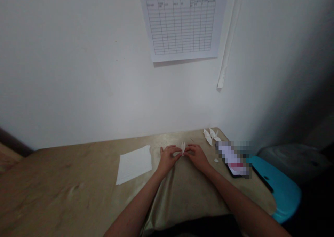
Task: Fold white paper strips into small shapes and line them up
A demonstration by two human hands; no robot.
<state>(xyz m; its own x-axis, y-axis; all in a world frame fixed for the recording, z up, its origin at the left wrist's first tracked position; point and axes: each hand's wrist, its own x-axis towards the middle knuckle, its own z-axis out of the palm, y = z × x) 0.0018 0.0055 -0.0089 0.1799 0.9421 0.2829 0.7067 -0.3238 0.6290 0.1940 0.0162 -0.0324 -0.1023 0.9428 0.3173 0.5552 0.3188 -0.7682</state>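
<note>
Between my fingertips, over the middle of the table, is a small folded piece of white paper (183, 147) with a pointed top. My left hand (169, 156) pinches it from the left, thumb and forefinger pressed to its lower part. From the right, my right hand (197, 156) pinches the same paper with thumb and forefinger. Fingertips hide part of its lower end. Left of my left hand lies a flat sheet of white paper (134, 165) with a torn-looking edge. Several folded white paper shapes (211, 136) rest near the table's back right corner.
The table (78, 195) has a brownish cover and meets the wall at the back. A phone (233, 160), partly pixelated, lies at the right, with a paper scrap (216, 160) beside it. Past the right edge is a turquoise plastic seat (281, 185). A printed chart (182, 25) hangs above.
</note>
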